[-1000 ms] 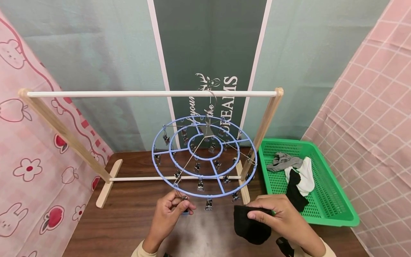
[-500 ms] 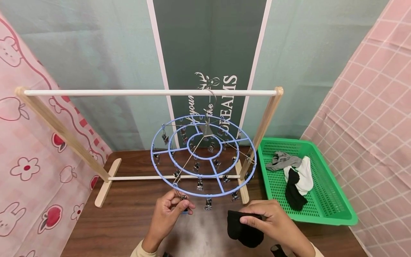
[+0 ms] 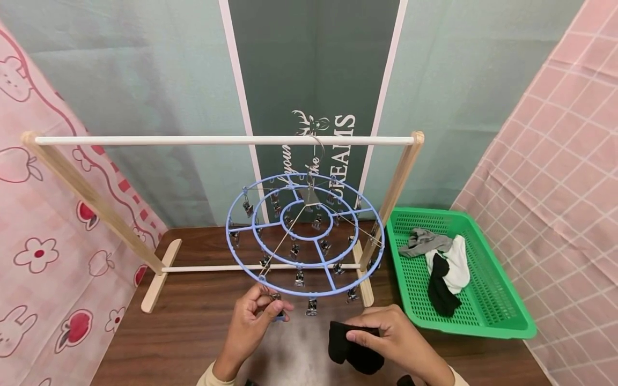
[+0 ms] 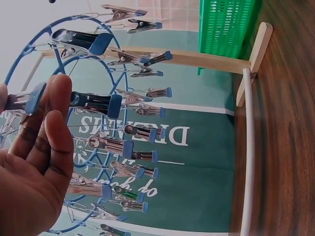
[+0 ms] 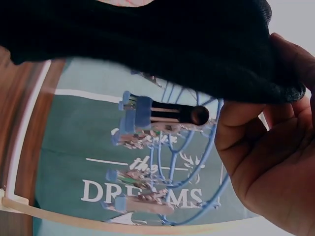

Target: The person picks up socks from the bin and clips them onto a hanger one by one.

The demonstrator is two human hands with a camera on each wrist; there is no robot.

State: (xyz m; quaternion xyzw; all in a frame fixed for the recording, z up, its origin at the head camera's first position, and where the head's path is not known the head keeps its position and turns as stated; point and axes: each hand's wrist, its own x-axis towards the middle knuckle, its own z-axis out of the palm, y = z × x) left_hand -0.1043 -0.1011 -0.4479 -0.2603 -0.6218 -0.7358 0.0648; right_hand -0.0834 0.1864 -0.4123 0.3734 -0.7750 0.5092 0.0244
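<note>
fingers of the left hand (image 3: 252, 321) pinch a clip (image 4: 24, 101) under the near rim of the round hanger (image 3: 313, 294); fingers of the right hand (image 3: 393, 335) grip a black sock (image 3: 363, 358) above the tabletop (image 3: 203, 305), right of the clip; beyond, a green basket (image 3: 475, 331) holds cloth (image 3: 457, 271)

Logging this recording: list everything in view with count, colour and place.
Table: one, brown, foreground
Rack: one, wood and white, on table
Hanger: one, blue, on rack's top bar
Clips: many, silvery and blue, on hanger
Held cloth: one, black, front
Basket: one, green, right of rack
Cloths: three, gray, white, black, in basket
Backdrop: one, green, behind rack
Hangings: two, pink, left and right
Dark objects: two, black, bottom edge, unclear
Sleeves: two, cream, bottom edge
Left hand: one, front, pinching a clip
Right hand: one, front, gripping held cloth
</note>
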